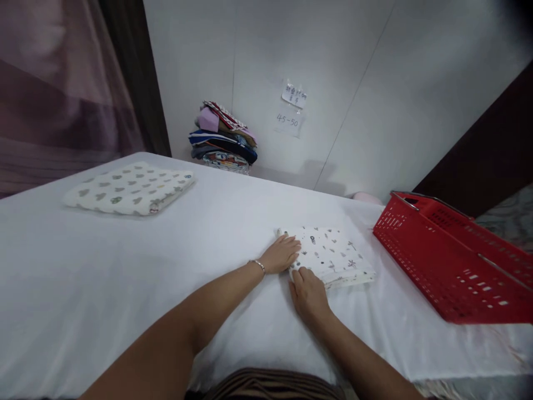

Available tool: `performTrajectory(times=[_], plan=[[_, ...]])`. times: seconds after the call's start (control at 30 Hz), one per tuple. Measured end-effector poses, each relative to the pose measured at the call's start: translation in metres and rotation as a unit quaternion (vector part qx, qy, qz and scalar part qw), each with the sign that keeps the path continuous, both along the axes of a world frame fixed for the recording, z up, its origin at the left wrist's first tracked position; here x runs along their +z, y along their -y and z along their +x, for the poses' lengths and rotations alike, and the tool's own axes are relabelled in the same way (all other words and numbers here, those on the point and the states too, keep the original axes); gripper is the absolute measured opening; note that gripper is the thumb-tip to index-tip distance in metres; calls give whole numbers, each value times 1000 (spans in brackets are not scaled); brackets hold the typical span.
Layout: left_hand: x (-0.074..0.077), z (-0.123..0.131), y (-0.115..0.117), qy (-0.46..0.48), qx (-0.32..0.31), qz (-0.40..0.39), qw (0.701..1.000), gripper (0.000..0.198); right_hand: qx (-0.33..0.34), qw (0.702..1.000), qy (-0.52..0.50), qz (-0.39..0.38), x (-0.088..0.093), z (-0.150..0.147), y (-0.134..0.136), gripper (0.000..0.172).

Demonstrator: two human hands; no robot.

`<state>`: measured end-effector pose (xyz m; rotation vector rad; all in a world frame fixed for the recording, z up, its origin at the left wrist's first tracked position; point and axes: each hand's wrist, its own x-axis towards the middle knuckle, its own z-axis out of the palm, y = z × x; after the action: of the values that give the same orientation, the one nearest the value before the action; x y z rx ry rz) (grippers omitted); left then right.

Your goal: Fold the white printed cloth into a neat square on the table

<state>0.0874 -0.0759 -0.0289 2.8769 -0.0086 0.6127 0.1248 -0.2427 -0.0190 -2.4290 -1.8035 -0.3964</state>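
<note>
A folded white cloth with small dark prints (333, 254) lies on the white table (166, 266), right of centre. My left hand (282, 253), with a thin bracelet on the wrist, rests at the cloth's left edge with its fingers curled onto it. My right hand (308, 290) grips the cloth's near left corner, fingers tucked at the edge. A second folded cloth with grey and green prints (131, 189) lies at the far left of the table, well away from both hands.
A red plastic basket (449, 261) stands at the right end of the table, close to the printed cloth. A stack of folded colourful fabrics (224, 139) sits against the white wall behind the table. Two paper notes (291, 108) hang on the wall.
</note>
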Motion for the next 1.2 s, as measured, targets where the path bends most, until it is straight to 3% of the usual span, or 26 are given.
performTrajectory(times=[0.1,0.2,0.3,0.43,0.57,0.73,0.83,0.9,1.03,1.1,1.2], plan=[[-5,0,1,-12,10,-12,1000,36,23,1000,15,11,-2,-2,6,15],[3,4,-3,-42,9,-32,999,35,42,998,22,29,-5,-4,13,23],[8,13,-7,-55,78,-53,994,37,41,998,23,42,-9,-5,16,24],[3,20,-9,-82,157,-76,981,42,36,998,23,44,-12,-4,15,25],[1,21,-9,-98,162,-76,979,43,30,999,18,40,-12,-5,16,24],[11,21,-7,-107,160,-60,979,41,37,999,0,35,-11,-9,28,29],[15,18,2,-66,175,-51,981,40,67,996,-31,57,-8,-13,43,33],[16,12,14,-34,157,-51,986,41,98,990,-64,77,-3,-13,55,36],[14,-10,46,-21,34,-29,999,44,146,971,-137,128,8,14,80,39],[12,-23,60,-27,-18,-10,999,47,95,966,-166,176,14,46,91,35],[9,-35,72,-35,-53,22,998,54,-108,925,-256,259,26,108,105,27]])
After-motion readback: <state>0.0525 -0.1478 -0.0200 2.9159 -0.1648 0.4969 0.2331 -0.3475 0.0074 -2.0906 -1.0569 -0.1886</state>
